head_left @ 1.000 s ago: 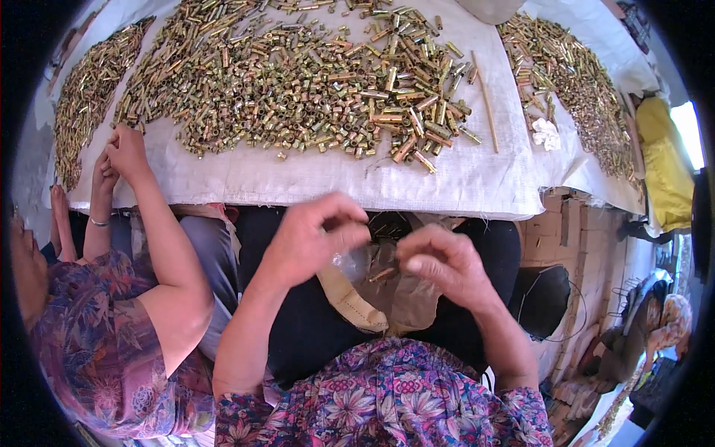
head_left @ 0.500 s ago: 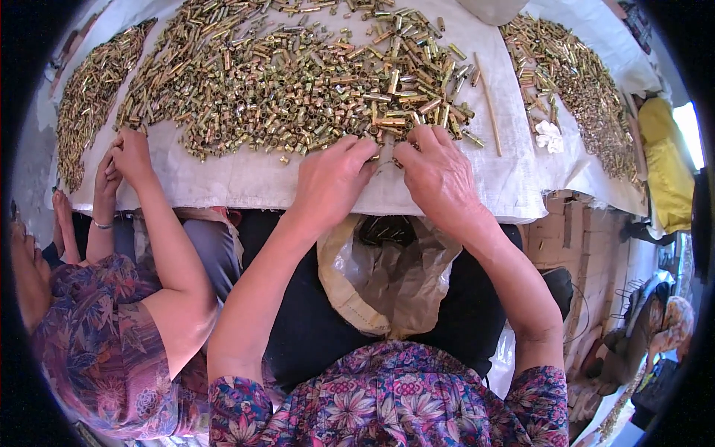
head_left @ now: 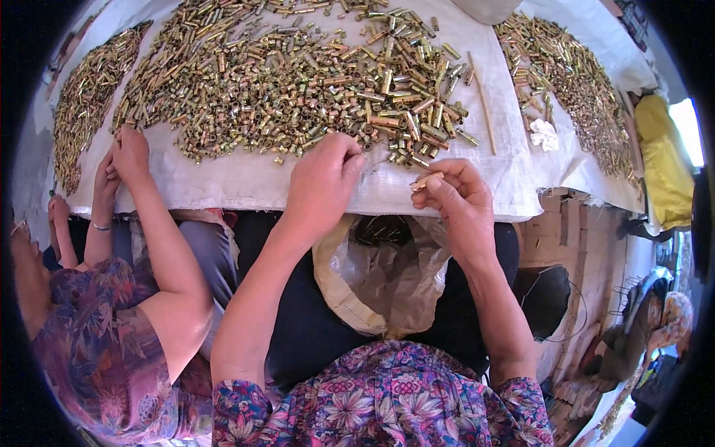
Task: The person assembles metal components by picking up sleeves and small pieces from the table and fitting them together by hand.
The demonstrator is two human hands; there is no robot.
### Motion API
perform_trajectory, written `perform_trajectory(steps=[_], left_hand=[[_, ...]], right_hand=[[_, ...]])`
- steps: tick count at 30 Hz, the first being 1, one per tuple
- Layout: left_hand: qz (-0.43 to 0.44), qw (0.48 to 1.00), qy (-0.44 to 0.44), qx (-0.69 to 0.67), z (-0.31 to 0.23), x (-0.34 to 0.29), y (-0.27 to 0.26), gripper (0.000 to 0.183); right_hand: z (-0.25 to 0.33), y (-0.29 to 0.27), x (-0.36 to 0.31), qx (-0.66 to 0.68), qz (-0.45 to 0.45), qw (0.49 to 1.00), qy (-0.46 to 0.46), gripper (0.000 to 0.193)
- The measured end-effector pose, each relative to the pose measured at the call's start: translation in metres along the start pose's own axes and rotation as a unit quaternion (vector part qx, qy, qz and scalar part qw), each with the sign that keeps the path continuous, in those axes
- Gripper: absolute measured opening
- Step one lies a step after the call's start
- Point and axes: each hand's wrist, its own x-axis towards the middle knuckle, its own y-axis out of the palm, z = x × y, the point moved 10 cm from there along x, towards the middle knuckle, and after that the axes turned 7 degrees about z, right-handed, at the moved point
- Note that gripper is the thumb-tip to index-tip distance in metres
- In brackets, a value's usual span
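Right hand, head view: drawn back from the pile toward the near edge since half a second ago, when it reached in among the pieces; the hand now pinches a coppery tube between thumb and fingers, its grip narrow.
Left hand: beside the front of the pile, about where it was; this hand has its fingers curled in close, thumb against forefinger, and whether a piece sits in them I cannot tell.
Pile: loose brassy tubes, short and long, heaped on a white sheet over the counter; the pile lies ahead of both hands, its longer tubes mostly at the right.
Bag: open-mouthed between the legs, below the hands; the bag has a yellowish rim and a dark inside with some pieces in it.
Stick: thin and wooden, the stick lies just right of the pile.
Far right: another heap, with a crumpled white scrap near it.
Left neighbour: a co-worker's hands meet at the pile's left end.
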Motion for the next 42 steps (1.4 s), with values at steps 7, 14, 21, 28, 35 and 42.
perform_trajectory(steps=[7,14,21,28,35,42], left_hand=[[0.127,0.815,-0.162,-0.542,0.0,-0.039,0.035,0.01],[0.133,0.772,-0.159,-0.601,-0.005,-0.052,0.044,0.014],[0.143,0.753,-0.156,-0.623,-0.006,-0.054,0.048,0.014],[0.172,0.851,-0.098,-0.486,-0.017,-0.055,0.035,0.016],[0.264,0.686,-0.093,-0.672,-0.039,-0.067,0.052,0.023],[0.152,0.935,-0.181,-0.265,0.038,-0.036,0.017,0.017]], right_hand=[[-0.017,0.008,-0.015,0.099,0.013,0.994,0.031,0.009],[-0.021,0.026,-0.026,0.128,0.054,0.989,0.049,0.007],[-0.039,0.028,-0.03,0.216,0.077,0.97,0.08,0.009],[-0.042,0.037,-0.036,0.228,0.131,0.958,0.114,0.009],[-0.044,0.052,-0.055,0.269,0.218,0.924,0.161,0.015],[0.032,0.002,-0.019,-0.358,0.075,0.93,-0.028,0.018]])
